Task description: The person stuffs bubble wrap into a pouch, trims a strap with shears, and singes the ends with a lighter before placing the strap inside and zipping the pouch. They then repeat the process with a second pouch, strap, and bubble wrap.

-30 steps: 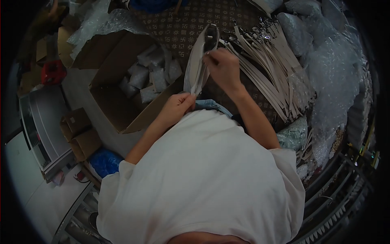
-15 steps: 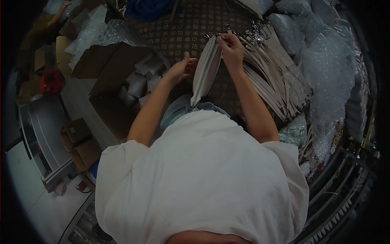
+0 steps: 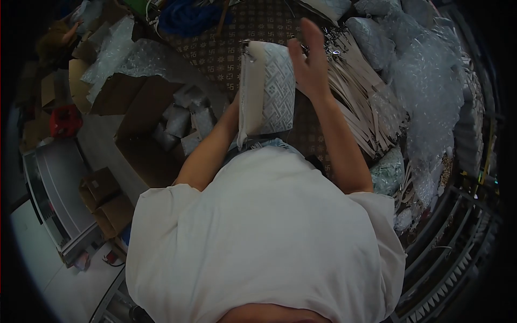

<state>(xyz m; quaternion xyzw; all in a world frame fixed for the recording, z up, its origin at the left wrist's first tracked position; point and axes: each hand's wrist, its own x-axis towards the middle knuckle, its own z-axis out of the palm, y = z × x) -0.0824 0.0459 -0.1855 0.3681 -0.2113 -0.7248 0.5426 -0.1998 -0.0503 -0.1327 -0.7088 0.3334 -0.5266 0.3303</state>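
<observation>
packets lie in a box left of the pouch; straps lie to its right, bubble wrap farther right.

SIGNS: I see hooked crosses repeated among star-like motifs | ON: brown patterned surface before me | cardboard box: pale mark too small to read

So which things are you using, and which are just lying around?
In or by the hands:
- patterned pouch
- right hand, open beside it; left hand seems hidden behind it

Seemingly just lying about:
- pale straps
- open cardboard box, packets inside
- bubble wrap
- blue bundle
</observation>
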